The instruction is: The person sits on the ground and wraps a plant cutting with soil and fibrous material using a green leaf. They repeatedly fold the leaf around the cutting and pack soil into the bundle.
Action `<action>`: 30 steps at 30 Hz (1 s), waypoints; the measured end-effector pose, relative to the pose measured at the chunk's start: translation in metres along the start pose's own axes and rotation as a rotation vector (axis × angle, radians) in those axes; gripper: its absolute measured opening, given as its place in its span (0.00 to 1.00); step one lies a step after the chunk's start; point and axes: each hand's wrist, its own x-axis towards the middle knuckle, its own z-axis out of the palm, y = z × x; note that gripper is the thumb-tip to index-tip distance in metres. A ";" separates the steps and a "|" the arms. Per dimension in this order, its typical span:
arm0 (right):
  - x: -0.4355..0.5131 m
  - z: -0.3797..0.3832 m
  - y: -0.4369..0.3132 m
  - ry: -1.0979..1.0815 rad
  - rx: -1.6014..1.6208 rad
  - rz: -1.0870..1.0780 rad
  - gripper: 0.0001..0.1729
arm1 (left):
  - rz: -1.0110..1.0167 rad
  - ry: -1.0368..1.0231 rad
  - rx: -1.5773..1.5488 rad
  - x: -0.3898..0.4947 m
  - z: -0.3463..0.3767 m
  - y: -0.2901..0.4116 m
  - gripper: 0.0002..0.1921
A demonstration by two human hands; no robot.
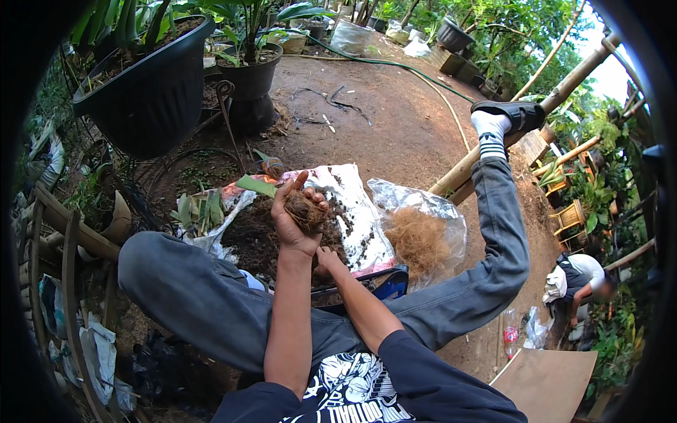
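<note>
My left hand [295,222] is wrapped around a ball of brown coconut fibre [307,211], thumb raised. A cut green leaf [256,186] sticks out to the left from behind this hand. Just below the ball is my right hand [328,261], fingers bent and partly hidden by the left wrist; whether it pinches anything cannot be seen. Beneath both hands, dark soil [254,232] lies on an opened white sack [365,227]. A clear plastic bag [418,198] of loose coconut fibre [418,238] rests to the right. Another fibre ball [273,167] sits at the sack's far edge.
Cut leaf pieces [201,211] lie left of the sack. Large potted plants [143,90] stand at upper left beside a rusty metal rod [227,121]. My right foot rests by a bamboo pole [460,172]. Another person [579,277] bends over at far right, near a plastic bottle [510,336].
</note>
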 end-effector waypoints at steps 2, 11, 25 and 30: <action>-0.002 -0.008 0.002 -0.028 0.011 0.018 0.39 | 0.019 0.020 0.008 0.001 -0.001 0.000 0.18; -0.015 -0.024 -0.004 0.043 0.084 -0.019 0.26 | 0.021 0.026 0.023 0.005 -0.007 -0.002 0.18; -0.014 -0.067 -0.008 0.515 0.748 -0.118 0.27 | 0.097 0.177 0.161 0.004 -0.002 -0.004 0.14; -0.017 -0.086 0.003 0.364 0.739 -0.157 0.29 | 0.105 0.232 0.155 0.005 -0.003 -0.003 0.15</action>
